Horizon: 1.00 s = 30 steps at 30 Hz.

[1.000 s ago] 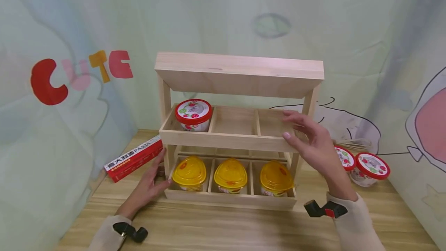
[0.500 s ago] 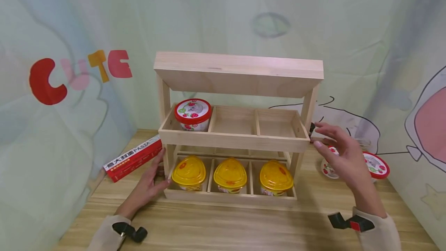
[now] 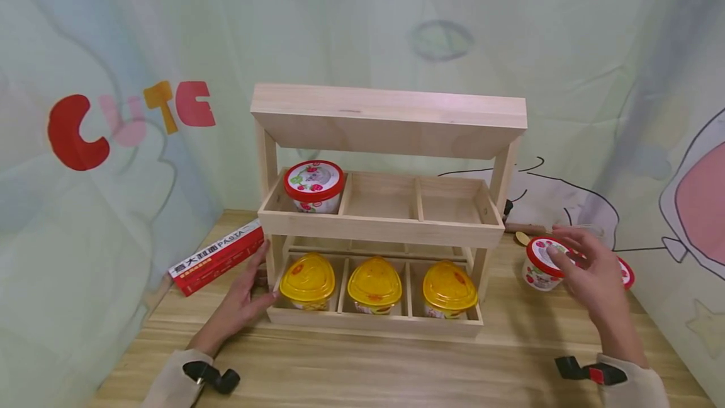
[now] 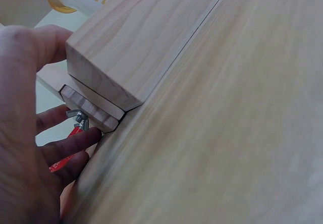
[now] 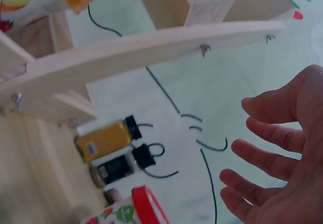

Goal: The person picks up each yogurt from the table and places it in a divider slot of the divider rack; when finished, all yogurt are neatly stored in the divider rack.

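A two-tier wooden rack [image 3: 382,225] stands mid-table. My left hand [image 3: 240,301] holds its lower left corner; in the left wrist view the thumb lies at the tray's corner, with the fingers [image 4: 75,143] by a wing nut. Over on the right, my right hand [image 3: 591,276] hovers above a red-lidded tub [image 3: 540,272] with strawberry print. Its fingers [image 5: 265,153] are spread and hold nothing in the right wrist view. Behind that hand a second red-lidded tub [image 3: 627,274] is mostly hidden. One more red-lidded tub [image 3: 314,187] sits in the upper tier's left compartment.
Several yellow-lidded tubs [image 3: 375,285] fill the lower tier. A red pasta box [image 3: 221,257] lies left of the rack. Right of it are a golden spoon [image 3: 522,239] and a wooden handle [image 3: 527,228]. Two black-capped containers, one yellow [image 5: 106,141], one dark [image 5: 115,169], stand behind.
My right hand has moved right and down, from the upper tier's right end to over the red-lidded tubs. The left hand has stayed at the rack's corner.
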### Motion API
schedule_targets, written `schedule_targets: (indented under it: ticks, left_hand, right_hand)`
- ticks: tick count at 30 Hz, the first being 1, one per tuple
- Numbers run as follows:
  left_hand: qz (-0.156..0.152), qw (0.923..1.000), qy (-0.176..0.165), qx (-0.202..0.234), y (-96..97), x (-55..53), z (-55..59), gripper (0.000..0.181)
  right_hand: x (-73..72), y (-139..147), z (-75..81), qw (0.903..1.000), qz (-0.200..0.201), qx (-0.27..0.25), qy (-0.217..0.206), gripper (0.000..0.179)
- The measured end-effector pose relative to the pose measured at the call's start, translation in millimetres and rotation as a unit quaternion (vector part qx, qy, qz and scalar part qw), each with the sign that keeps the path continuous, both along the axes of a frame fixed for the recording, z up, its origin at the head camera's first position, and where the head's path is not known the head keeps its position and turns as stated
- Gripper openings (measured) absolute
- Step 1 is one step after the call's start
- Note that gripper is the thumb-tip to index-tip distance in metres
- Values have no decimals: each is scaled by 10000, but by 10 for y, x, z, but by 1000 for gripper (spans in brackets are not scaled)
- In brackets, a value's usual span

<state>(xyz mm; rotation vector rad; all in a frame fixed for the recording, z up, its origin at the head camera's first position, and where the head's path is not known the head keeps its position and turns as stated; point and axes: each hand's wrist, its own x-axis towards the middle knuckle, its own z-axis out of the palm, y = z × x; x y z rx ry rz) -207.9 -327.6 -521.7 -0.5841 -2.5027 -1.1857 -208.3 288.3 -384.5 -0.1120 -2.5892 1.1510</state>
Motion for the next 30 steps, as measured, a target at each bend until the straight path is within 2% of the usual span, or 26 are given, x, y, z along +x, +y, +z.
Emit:
schedule_targets:
  ticks: [6, 13, 17, 23, 30]
  left_hand:
    - [-9, 10000, -41, 26, -1, 8, 5, 106]
    - [-26, 10000, -42, 23, -3, 8, 5, 107]
    - [-64, 10000, -63, 43, -4, 1, 2, 107]
    - [-91, 9999, -92, 71, -1, -2, 5, 107]
    - [-77, 9999, -88, 86, 6, 3, 3, 107]
  right_hand:
    - [24, 141, -135, 9986, -370, -33, -367, 52]
    - [25, 242, -257, 9963, -651, -148, -545, 52]
    - [-9, 273, -297, 9929, -829, -44, -856, 53]
    - [-49, 288, -353, 9883, -862, -115, -1249, 54]
    - [-100, 289, -419, 9870, -827, -346, -1334, 55]
